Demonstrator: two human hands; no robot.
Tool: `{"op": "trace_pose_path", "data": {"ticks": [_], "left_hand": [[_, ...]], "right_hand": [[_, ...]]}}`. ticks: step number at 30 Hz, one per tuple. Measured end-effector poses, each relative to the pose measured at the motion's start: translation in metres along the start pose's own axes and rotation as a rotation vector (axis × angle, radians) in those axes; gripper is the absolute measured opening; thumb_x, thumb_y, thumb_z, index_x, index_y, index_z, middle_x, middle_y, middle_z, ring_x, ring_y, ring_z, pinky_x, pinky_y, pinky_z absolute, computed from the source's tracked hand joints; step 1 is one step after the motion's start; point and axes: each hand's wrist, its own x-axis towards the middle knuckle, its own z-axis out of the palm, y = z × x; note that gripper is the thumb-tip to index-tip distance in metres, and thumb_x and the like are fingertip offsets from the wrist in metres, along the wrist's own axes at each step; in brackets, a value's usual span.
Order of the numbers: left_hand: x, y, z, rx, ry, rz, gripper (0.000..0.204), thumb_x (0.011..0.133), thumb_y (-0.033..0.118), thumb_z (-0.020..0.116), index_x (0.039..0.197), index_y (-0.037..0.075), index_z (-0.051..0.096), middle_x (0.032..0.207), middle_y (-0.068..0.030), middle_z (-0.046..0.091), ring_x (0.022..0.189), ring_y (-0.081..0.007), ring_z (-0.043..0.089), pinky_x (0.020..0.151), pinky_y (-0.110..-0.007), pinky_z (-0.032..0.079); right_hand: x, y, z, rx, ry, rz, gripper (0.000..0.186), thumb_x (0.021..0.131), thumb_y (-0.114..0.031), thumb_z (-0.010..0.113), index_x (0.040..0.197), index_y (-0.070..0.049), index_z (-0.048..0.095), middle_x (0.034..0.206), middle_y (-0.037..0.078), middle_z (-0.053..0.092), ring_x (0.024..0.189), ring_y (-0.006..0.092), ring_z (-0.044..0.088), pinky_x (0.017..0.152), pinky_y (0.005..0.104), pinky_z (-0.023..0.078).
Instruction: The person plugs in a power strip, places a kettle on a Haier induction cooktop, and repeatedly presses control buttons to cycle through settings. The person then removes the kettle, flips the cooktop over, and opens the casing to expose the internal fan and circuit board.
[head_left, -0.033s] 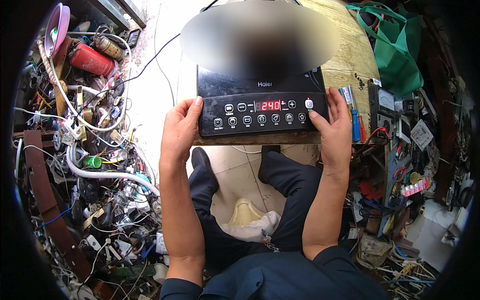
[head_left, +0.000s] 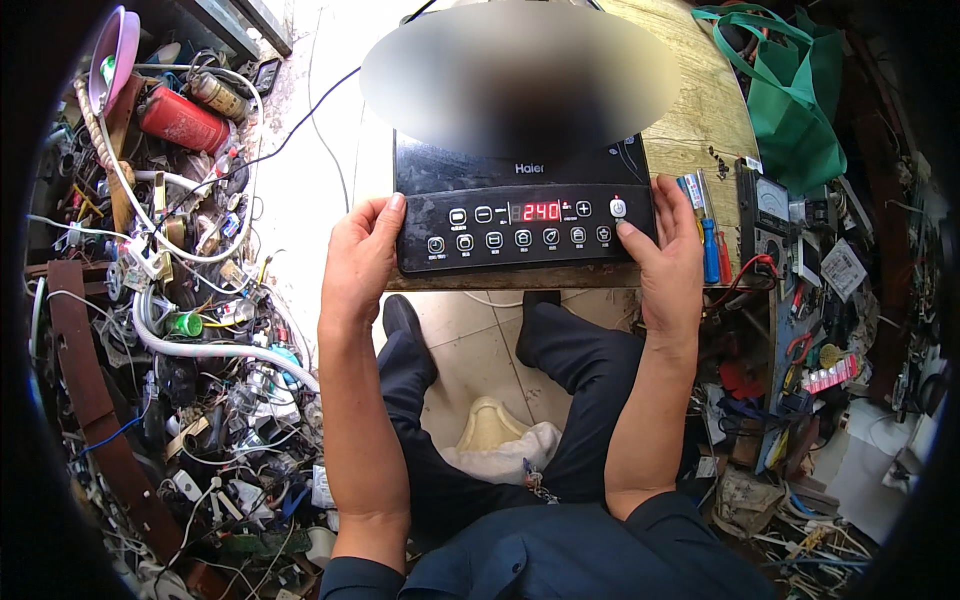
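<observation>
Left hand (head_left: 362,248) is closed on the left edge of a black induction cooker (head_left: 525,180) set at the near edge of a wooden table (head_left: 708,110); the cooker's right edge is gripped by the right hand (head_left: 668,255), thumb (head_left: 632,236) laid just below a white button (head_left: 618,208)

black cooktop (head_left: 525,180): far part blurred out. left hand (head_left: 362,255): most fingers hidden behind cooktop edge. dark shirt (head_left: 550,555) cut off near.
</observation>
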Motion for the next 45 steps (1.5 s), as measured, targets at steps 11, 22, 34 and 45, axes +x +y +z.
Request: {"op": "trace_pose_path", "data": {"ticks": [11,22,34,45], "left_hand": [[0.002,-0.002,0.000,-0.016,-0.004,-0.001,0.033,0.107,0.027,0.063,0.114,-0.005,0.068,0.091,-0.0031,0.071,0.074,-0.0063,0.061,0.067,-0.022,0.051],[0.001,-0.001,0.000,-0.008,-0.010,0.009,0.034,0.107,0.026,0.063,0.114,-0.006,0.068,0.094,-0.0056,0.072,0.079,-0.0078,0.064,0.073,-0.023,0.054],[0.002,-0.003,-0.002,0.019,0.006,0.014,0.034,0.106,0.026,0.063,0.113,-0.007,0.068,0.093,-0.0057,0.072,0.078,-0.0079,0.063,0.072,-0.023,0.054],[0.003,-0.003,-0.002,0.029,0.008,0.020,0.034,0.107,0.027,0.063,0.110,-0.006,0.069,0.091,-0.0049,0.071,0.076,-0.0072,0.062,0.069,-0.023,0.053]], "right_hand": [[-0.002,-0.005,0.007,-0.105,0.015,-0.030,0.079,0.081,0.005,0.075,0.150,0.011,0.038,0.152,0.026,0.048,0.142,0.0302,0.046,0.121,0.0383,0.032],[-0.002,-0.009,0.013,-0.184,0.015,-0.039,0.083,0.076,0.007,0.076,0.150,0.010,0.038,0.149,0.024,0.051,0.136,0.0298,0.052,0.117,0.0370,0.038],[-0.002,-0.011,0.014,-0.166,0.011,-0.046,0.084,0.077,0.006,0.075,0.151,0.011,0.036,0.151,0.025,0.049,0.138,0.0298,0.050,0.118,0.0372,0.037],[-0.002,-0.011,0.011,-0.157,-0.010,-0.043,0.083,0.078,0.006,0.075,0.151,0.011,0.037,0.150,0.024,0.050,0.137,0.0285,0.051,0.117,0.0364,0.037]]}}
